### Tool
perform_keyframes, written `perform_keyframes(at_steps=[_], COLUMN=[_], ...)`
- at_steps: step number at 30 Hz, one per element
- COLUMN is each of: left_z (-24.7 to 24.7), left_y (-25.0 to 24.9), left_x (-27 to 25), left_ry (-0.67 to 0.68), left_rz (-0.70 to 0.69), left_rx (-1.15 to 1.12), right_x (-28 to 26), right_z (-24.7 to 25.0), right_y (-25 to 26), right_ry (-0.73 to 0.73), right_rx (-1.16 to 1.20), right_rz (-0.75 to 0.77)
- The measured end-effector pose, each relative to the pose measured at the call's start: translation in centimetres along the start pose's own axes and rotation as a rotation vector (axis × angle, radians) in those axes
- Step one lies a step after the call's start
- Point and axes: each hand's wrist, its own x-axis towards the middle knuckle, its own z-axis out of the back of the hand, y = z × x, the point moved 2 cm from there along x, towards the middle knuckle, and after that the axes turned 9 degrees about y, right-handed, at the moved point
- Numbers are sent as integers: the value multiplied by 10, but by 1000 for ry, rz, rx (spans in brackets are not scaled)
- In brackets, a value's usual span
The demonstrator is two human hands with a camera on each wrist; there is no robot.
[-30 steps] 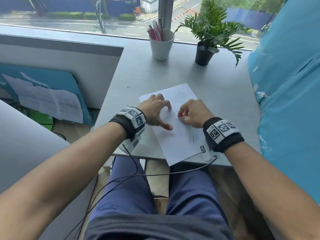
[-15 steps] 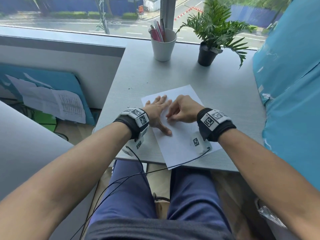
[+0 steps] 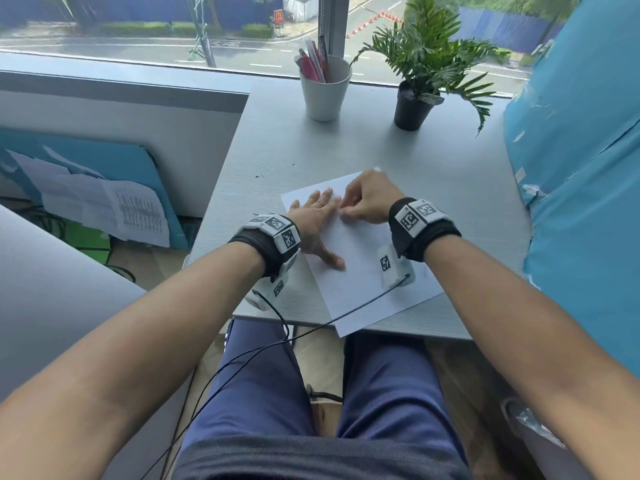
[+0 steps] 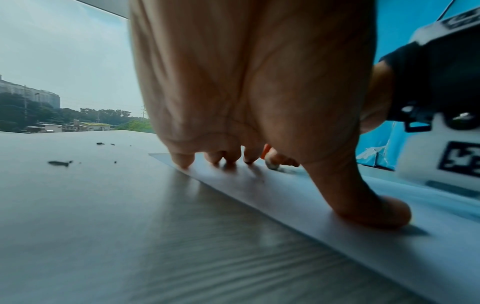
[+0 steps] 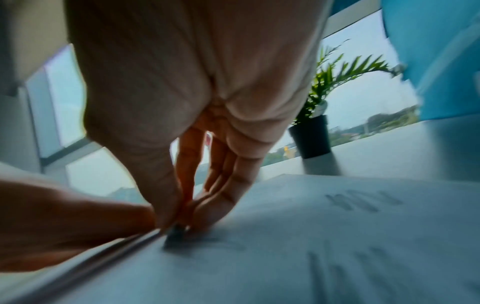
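Note:
A white sheet of paper point(image 3: 356, 271) lies askew on the grey table point(image 3: 450, 188), its near corner hanging over the front edge. My left hand point(image 3: 317, 226) lies flat on the sheet's left part, fingers spread and thumb stretched toward me, pressing it down. Just to its right, my right hand point(image 3: 343, 210) is curled and pinches a small grey object point(image 5: 176, 234), perhaps an eraser, whose tip touches the paper beside the left fingers. Faint pencil marks point(image 5: 363, 201) show on the sheet. The picture is blurred around the right hand.
A white cup of pens point(image 3: 325, 91) and a potted plant point(image 3: 414, 105) stand at the table's far edge by the window. A blue padded panel point(image 3: 571, 168) borders the right side. Dark crumbs point(image 3: 258, 175) lie left of the paper. A thin cable point(image 3: 353, 311) crosses the sheet's near corner.
Both hands have moved farther up the sheet. The left hand has gone from curled to flat with fingers spread. The right hand has come closer to the left fingers.

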Motion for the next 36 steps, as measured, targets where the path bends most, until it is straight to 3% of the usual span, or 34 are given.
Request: perform_keyframes(at_steps=[2,3,7,8,12,13,18,19,23,24,29,34,36], left_z=[1,1,0,0,1,1,2,2,1,0,-2,-1,0], left_y=[-1,-1,2,2,1,1,-2,-3,-2,-2,-1,-5,-3], left_x=[0,1,2,2,2,2,1,2,4,4,6,4,5], left_ry=[-7,-5,9,13,1,-2,22,25,25,25,29,22,24], left_rz=[10,13,12,10,22,26,24,23,45,51,58,72,77], left_rx=[-1,0,-19,-18,-5,-4,21,26,27,32,45,22,24], right_x=[4,0,-22,-20,5,5,-23,-20,2,0,-21,6,-2], right_z=[1,-2,-16,-14,4,5,-12,-9,8,6,-9,8,0], right_y=[0,2,18,17,-4,-6,7,4,-13,-12,1,-11,-6], right_ry=[-96,-77,296,287,-100,-132,266,246,-91,-99,269,-102,-85], right_rx=[-16,-17,-41,-58,1,18,-38,-43,22,44,-6,58,50], right_rz=[-18,-11,53,57,-35,-41,65,68,6,7,52,-18,-4])
